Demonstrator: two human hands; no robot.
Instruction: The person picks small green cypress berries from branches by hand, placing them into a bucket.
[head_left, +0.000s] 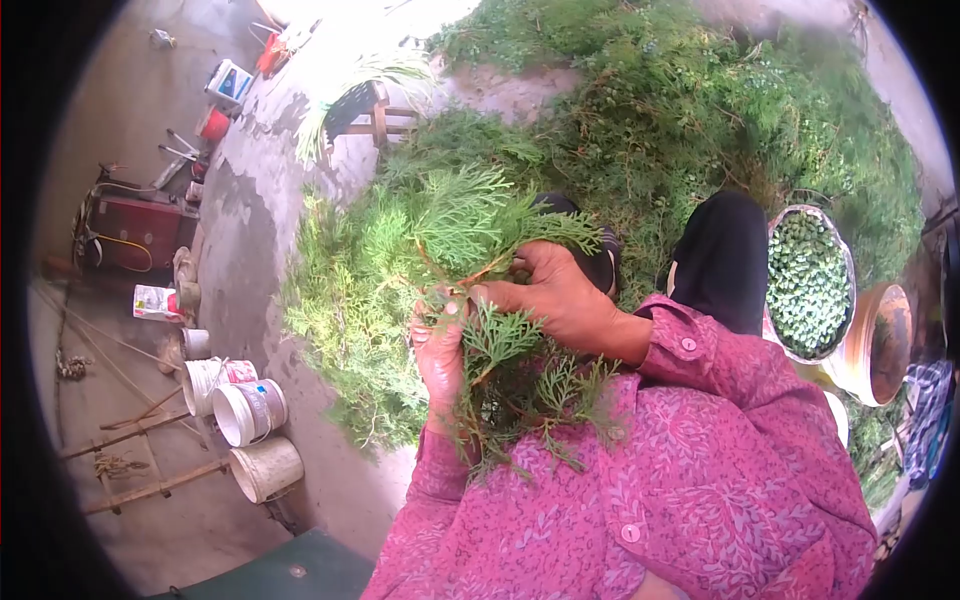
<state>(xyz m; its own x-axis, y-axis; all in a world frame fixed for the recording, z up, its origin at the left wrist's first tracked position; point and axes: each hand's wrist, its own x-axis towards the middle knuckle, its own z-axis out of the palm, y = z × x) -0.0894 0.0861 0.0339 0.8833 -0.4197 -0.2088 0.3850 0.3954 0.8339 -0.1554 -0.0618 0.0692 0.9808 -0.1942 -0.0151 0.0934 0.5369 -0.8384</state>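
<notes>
We view the room through a round, dark-edged field. On the left we see a plain, dull beige wall (pixel 110 130); on the upper right, a paler wall (pixel 905 60). The grey floor (pixel 240 185) bears darker, uneven patches. Strong white light (pixel 400 22) washes out the top. Along the left we note a dark red box (pixel 120 222), a small red bucket (pixel 213 124), white buckets (pixel 250 412) and a wooden ladder (pixel 150 492). Near the top stands a wooden frame (pixel 379 125); at bottom left lies a dark green surface (pixel 290 570).
</notes>
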